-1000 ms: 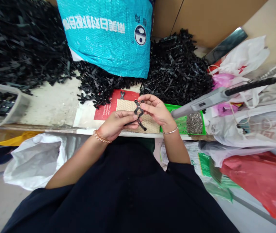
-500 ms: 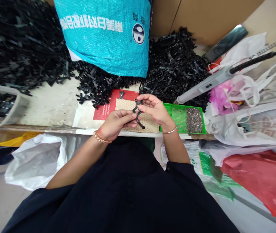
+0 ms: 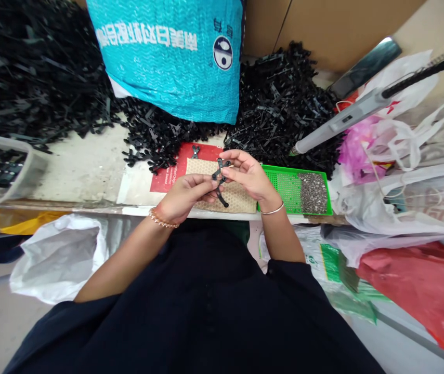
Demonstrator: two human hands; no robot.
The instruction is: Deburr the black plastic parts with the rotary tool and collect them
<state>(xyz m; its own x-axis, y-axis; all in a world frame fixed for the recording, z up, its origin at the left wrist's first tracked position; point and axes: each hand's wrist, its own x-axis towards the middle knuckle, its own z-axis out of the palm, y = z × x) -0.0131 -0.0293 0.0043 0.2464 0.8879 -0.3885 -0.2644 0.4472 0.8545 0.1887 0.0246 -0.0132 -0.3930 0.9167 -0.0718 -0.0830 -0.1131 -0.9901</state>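
Note:
My left hand (image 3: 194, 193) pinches a black plastic arm piece (image 3: 222, 198) between thumb and fingers. With thumb and forefinger, my right hand (image 3: 247, 174) grips a black Y-shaped plastic piece (image 3: 220, 164) just above it. The two pieces meet or overlap between my fingertips; whether they are joined I cannot tell. Both hands are over a beige textured mat (image 3: 241, 200) at the table's front edge. Beyond the mat, another small black forked piece (image 3: 195, 151) lies on a red printed sheet (image 3: 163, 179).
A green basket (image 3: 280, 210) with small metal parts (image 3: 313, 192) stands right of my hand. A grey electric screwdriver (image 3: 335, 124) hangs above it. Heaps of black pieces (image 3: 284, 98) surround a blue sack (image 3: 171, 62). A clear tub (image 3: 30, 169) is far left.
The lower black piece has turned slightly, its free end shifting left, and my left fingers have moved a little. The hanging screwdriver has swung to the right and up.

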